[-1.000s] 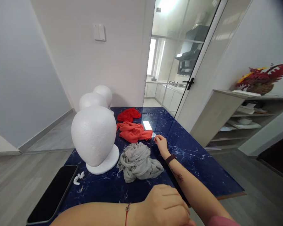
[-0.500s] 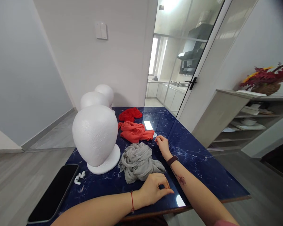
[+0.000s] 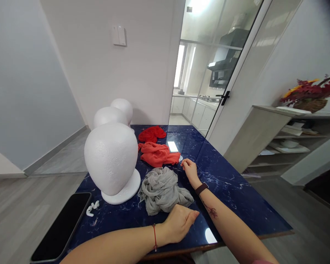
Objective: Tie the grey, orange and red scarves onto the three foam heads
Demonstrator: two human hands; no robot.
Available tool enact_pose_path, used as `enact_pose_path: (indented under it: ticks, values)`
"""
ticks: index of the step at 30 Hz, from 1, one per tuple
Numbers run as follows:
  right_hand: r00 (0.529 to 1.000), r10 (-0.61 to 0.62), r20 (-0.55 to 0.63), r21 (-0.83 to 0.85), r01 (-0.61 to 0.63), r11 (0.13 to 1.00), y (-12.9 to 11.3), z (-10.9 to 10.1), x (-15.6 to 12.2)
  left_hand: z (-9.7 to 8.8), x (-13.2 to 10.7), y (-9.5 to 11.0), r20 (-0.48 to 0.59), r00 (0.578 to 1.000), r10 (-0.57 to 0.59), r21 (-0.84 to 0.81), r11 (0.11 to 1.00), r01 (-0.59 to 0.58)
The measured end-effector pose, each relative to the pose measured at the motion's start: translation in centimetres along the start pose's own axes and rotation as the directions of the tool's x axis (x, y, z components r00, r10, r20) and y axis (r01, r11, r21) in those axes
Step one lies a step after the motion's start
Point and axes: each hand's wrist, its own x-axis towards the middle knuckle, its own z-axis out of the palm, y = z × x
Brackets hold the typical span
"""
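Observation:
My left hand (image 3: 180, 223) lies low over the dark blue marble table (image 3: 231, 194), fingers held loosely together and pointing right, its knuckles touching the near edge of a crumpled grey scarf (image 3: 162, 189). It holds nothing that I can see. My right hand (image 3: 189, 168) rests on the table further out, fingers curled, pinching a small white scrap beside an orange scarf (image 3: 156, 154). A red scarf (image 3: 151, 134) lies beyond that. A large white foam head form (image 3: 111, 157) stands left of the grey scarf.
Two more white foam heads (image 3: 110, 115) stand behind the first. A black phone (image 3: 62, 225) lies at the table's near left corner, with a small white scrap (image 3: 92, 209) beside it. A glass sliding door (image 3: 225, 73) and a shelf unit (image 3: 286, 135) are on the right.
My left hand has moved forward from the near edge up to the grey scarf, its fingers now laid together. My right hand has stayed in place.

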Motion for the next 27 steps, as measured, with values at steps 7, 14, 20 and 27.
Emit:
enact_pose_path:
  ticks: [7,14,20,27]
  values:
    - [0.999,-0.048,0.022,-0.027,0.049,0.998,-0.5,0.0,-0.4,-0.8,0.2,1.2,0.023,0.986,0.163,0.087,0.983,-0.165]
    - [0.977,-0.149,0.156,-0.022,0.154,0.988,-2.3,0.7,-1.9,0.6,0.2,-1.3,0.229,0.935,0.271,0.150,0.939,-0.309]
    - [0.874,-0.341,0.345,-0.006,0.366,0.931,-5.0,0.7,-3.4,0.8,0.0,-1.6,0.231,0.928,0.293,0.175,0.926,-0.335]
    - [0.599,-0.396,0.696,0.061,0.500,0.864,-7.1,0.9,-5.2,0.7,0.0,-1.5,0.248,0.923,0.296,0.214,0.912,-0.350]
